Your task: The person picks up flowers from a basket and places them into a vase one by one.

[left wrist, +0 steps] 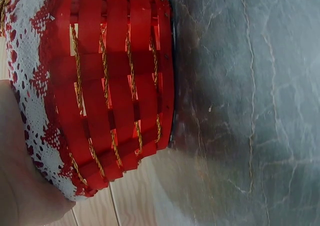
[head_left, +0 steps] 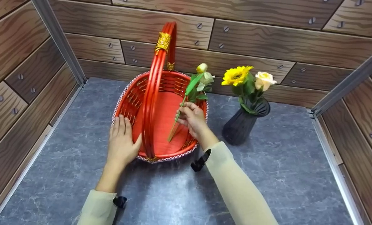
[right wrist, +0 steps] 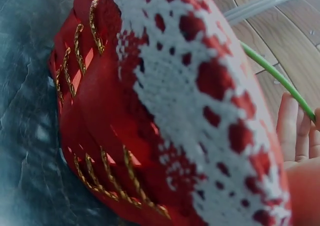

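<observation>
A red woven basket (head_left: pixel 170 109) with a tall handle and white lace rim stands on the grey tabletop. My left hand (head_left: pixel 122 140) rests on its left rim, fingers straight; the left wrist view shows the hand (left wrist: pixel 25 181) at the lace edge. Over the basket's right side, my right hand (head_left: pixel 193 120) pinches the thin green stem (head_left: pixel 176 122) of a flower. The stem slants, its lower end over the basket's red floor. At its upper end is a long green leaf (head_left: pixel 193 84). Cream-white blooms (head_left: pixel 207 78) show just behind; whether they share this stem I cannot tell.
To the right of the basket stands a dark ribbed vase (head_left: pixel 240 126), tilted in view, holding a yellow sunflower (head_left: pixel 237 75) and a pale peach rose (head_left: pixel 264 81). Wood-patterned panels (head_left: pixel 251 37) enclose the back and both sides. The basket's handle (head_left: pixel 154 97) arches up between my hands.
</observation>
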{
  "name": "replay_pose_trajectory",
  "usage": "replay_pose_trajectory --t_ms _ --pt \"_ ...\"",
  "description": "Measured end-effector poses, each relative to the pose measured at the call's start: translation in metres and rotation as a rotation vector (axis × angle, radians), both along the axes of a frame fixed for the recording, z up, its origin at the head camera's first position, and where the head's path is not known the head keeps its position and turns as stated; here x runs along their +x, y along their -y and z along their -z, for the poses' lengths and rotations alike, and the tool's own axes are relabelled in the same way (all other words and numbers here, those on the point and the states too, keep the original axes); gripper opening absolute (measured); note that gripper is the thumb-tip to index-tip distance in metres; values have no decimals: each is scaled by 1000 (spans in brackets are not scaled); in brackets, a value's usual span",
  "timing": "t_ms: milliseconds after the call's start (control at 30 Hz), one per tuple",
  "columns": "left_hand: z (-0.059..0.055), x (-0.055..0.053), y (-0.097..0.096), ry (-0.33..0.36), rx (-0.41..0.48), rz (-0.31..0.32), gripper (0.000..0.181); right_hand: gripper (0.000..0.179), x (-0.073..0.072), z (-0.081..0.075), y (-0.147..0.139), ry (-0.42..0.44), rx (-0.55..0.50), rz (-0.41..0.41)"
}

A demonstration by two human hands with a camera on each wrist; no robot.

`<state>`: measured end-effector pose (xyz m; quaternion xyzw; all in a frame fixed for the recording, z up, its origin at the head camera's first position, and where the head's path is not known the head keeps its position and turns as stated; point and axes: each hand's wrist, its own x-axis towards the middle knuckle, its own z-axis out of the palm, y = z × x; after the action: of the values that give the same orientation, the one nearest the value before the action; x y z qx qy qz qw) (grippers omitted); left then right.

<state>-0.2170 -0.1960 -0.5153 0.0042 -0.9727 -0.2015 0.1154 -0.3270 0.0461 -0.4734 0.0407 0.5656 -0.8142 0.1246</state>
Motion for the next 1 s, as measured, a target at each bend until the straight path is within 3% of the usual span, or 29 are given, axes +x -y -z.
replay_pose_trajectory --t_ms 167,533,733,1000 --pt "-2 1 0 -13 -1 2 80 5 5 -8 -3 -26 44 4" --pt "-3 2 1 17 0 10 81 10 21 -21 -19 -125 -16 16" --pt "-2 2 2 12 5 11 81 9 29 -30 -25 -160 7 17" --pt "-1 1 0 -2 1 14 80 8 37 -40 -37 -220 37 77"
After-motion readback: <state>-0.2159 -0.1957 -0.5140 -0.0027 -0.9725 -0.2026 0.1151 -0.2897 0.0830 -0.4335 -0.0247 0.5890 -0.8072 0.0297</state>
